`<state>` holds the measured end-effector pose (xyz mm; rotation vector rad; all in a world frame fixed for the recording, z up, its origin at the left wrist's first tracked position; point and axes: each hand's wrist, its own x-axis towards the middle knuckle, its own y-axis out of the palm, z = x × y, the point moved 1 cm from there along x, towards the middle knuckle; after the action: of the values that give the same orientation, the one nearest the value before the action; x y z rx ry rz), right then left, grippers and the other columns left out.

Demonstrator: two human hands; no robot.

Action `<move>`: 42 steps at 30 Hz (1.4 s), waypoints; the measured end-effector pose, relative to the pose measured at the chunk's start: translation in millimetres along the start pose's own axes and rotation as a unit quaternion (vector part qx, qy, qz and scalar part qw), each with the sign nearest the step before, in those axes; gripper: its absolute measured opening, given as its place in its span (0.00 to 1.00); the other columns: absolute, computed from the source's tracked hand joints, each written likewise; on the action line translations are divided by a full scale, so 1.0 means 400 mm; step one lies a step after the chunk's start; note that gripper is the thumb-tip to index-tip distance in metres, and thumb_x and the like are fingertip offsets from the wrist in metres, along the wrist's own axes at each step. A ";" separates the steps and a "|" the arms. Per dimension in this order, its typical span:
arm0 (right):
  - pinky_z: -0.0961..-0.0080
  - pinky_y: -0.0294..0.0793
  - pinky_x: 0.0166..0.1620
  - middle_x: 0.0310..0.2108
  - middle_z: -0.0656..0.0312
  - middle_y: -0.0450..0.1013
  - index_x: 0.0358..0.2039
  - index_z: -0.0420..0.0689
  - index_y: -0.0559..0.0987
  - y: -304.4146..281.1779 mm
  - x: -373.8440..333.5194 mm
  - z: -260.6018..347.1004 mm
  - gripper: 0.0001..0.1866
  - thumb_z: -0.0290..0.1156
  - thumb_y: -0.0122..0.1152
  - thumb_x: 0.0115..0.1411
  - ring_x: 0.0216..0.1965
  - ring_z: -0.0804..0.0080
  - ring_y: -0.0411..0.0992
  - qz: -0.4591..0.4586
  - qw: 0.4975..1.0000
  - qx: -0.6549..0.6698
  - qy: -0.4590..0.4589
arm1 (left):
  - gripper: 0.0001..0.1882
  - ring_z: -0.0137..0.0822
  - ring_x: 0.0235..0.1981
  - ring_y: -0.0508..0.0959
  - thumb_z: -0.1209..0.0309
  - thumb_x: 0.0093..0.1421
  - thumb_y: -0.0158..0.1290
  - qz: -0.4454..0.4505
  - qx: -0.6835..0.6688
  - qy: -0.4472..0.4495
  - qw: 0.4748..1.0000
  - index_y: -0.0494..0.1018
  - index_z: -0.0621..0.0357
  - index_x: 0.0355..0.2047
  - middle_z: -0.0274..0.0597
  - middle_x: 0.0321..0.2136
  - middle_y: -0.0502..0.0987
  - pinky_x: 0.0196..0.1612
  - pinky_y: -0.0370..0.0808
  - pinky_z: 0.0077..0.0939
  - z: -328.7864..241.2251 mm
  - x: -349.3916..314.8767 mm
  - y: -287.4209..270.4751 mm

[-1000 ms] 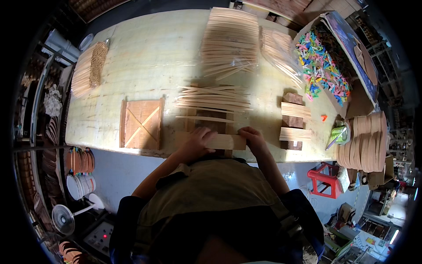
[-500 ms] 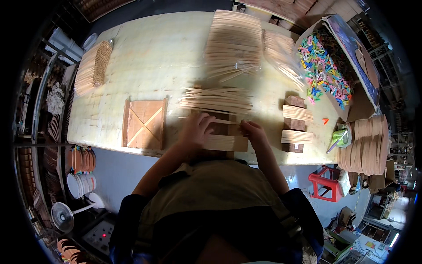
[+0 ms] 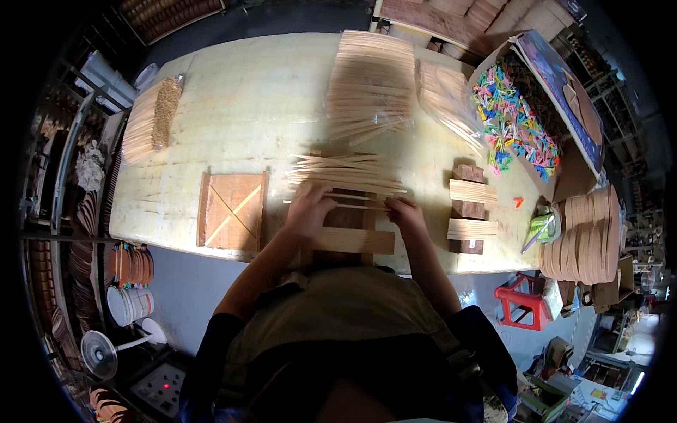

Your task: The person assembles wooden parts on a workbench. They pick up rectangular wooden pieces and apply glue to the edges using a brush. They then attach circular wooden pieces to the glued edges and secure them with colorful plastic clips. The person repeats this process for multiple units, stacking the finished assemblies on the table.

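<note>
Close in front of me, both hands are at a thin pale wooden strip point(image 3: 358, 206) lying crosswise over a brown wooden frame point(image 3: 345, 217). The right end of that strip is pinched between the fingers of my right hand point(image 3: 405, 213). My left hand point(image 3: 310, 210) is closed around its left part, with the fingertips partly hidden. Just beyond them lies a loose, uneven pile of similar strips point(image 3: 345, 173). Nearer my body, a row of strips point(image 3: 352, 241) rests side by side across the frame.
Bagged strips point(image 3: 370, 84) lie at the back. A wooden tray with crossed strips point(image 3: 233, 210) sits left. To the right are brown blocks bearing strips point(image 3: 472, 228), a box of colourful clothespins point(image 3: 518, 120), a green container point(image 3: 543, 227) and stacked curved wooden pieces point(image 3: 582, 236).
The view has tilted a little, so the table sits lower in the picture. My left hand has shifted slightly left along the strip; my right hand keeps its pinch.
</note>
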<state>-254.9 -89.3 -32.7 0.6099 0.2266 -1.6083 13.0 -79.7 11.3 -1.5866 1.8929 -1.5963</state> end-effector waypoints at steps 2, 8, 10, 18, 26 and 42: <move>0.83 0.66 0.25 0.26 0.59 0.76 0.31 0.37 0.79 -0.022 0.010 0.002 0.12 0.33 0.66 0.53 0.22 0.78 0.69 0.017 1.000 0.000 0.014 | 0.08 0.40 0.41 0.74 0.75 0.48 0.51 -0.030 0.027 0.009 0.999 0.78 0.53 0.28 0.37 0.35 0.74 0.42 0.73 0.34 -0.021 0.020 -0.023; 0.80 0.70 0.27 0.27 0.58 0.76 0.34 0.37 0.79 -0.031 0.009 -0.008 0.11 0.31 0.64 0.54 0.24 0.76 0.71 0.052 0.997 0.040 0.035 | 0.06 0.40 0.41 0.74 0.74 0.48 0.52 -0.008 -0.020 -0.005 1.000 0.77 0.53 0.27 0.37 0.36 0.75 0.42 0.74 0.32 0.002 -0.001 0.004; 0.79 0.72 0.29 0.28 0.58 0.77 0.35 0.37 0.79 -0.033 0.010 -0.011 0.11 0.30 0.64 0.54 0.24 0.75 0.72 0.054 0.997 0.051 0.038 | 0.05 0.40 0.40 0.74 0.74 0.49 0.52 -0.015 -0.034 -0.010 0.999 0.77 0.53 0.26 0.37 0.34 0.75 0.41 0.74 0.33 -0.006 0.004 -0.001; 0.78 0.71 0.29 0.31 0.59 0.76 0.40 0.39 0.78 -0.038 0.017 -0.010 0.11 0.30 0.61 0.58 0.26 0.75 0.72 0.085 0.993 0.055 0.063 | 0.02 0.41 0.36 0.76 0.75 0.52 0.55 0.033 -0.056 -0.090 0.994 0.77 0.55 0.28 0.37 0.29 0.75 0.38 0.74 0.34 -0.004 0.001 0.011; 0.81 0.69 0.29 0.26 0.64 0.74 0.38 0.40 0.79 0.000 0.026 -0.013 0.15 0.38 0.64 0.56 0.24 0.78 0.69 -0.012 0.998 0.052 0.012 | 0.10 0.40 0.40 0.74 0.75 0.49 0.52 0.018 -0.033 -0.001 0.999 0.79 0.51 0.31 0.37 0.35 0.76 0.42 0.73 0.35 0.013 -0.003 0.007; 0.77 0.74 0.27 0.24 0.60 0.73 0.35 0.37 0.78 -0.033 0.030 -0.018 0.10 0.29 0.62 0.55 0.23 0.72 0.72 0.033 0.996 0.073 0.029 | 0.07 0.43 0.40 0.73 0.76 0.46 0.55 -0.029 -0.032 0.005 0.999 0.78 0.54 0.27 0.39 0.36 0.74 0.42 0.72 0.37 0.007 0.000 0.008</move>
<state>-266.0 -94.3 -47.7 0.7697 0.1310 -1.5547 13.1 -81.8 7.9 -1.6771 1.9389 -1.5848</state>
